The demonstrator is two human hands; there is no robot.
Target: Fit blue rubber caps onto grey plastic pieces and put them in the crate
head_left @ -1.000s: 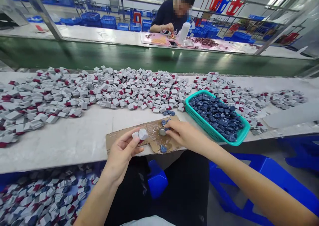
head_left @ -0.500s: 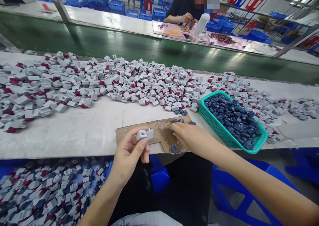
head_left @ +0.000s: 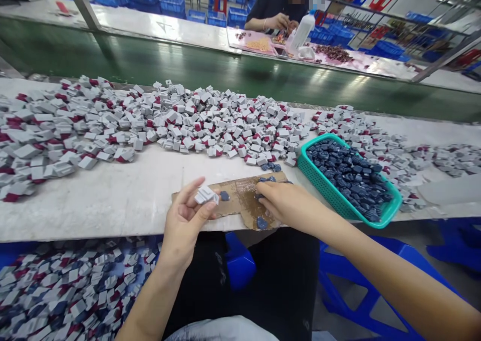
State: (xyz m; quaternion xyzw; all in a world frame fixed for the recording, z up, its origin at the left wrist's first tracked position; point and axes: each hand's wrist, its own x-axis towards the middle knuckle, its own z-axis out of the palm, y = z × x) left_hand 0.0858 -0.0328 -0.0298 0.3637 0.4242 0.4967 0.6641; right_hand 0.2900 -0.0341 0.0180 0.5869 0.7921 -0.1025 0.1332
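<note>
In the head view, your left hand (head_left: 183, 225) pinches a grey moulded piece (head_left: 206, 195) between thumb and fingers, just over the stained cardboard (head_left: 235, 186). Your right hand (head_left: 291, 201) rests its fingertips (head_left: 261, 193) among dark blue pieces (head_left: 262, 179) there; whether it grips one, you cannot tell. The teal basket (head_left: 323, 190) beside it is filled with blue pieces (head_left: 349, 178).

head camera faces forward, down at hands (head_left: 289, 203)

White table (head_left: 112, 200), covered in heaps of gray-and-red plastic pieces (head_left: 210, 125); teal mesh basket (head_left: 323, 190) of dark blue pieces; stained cardboard sheet (head_left: 235, 193).
</note>
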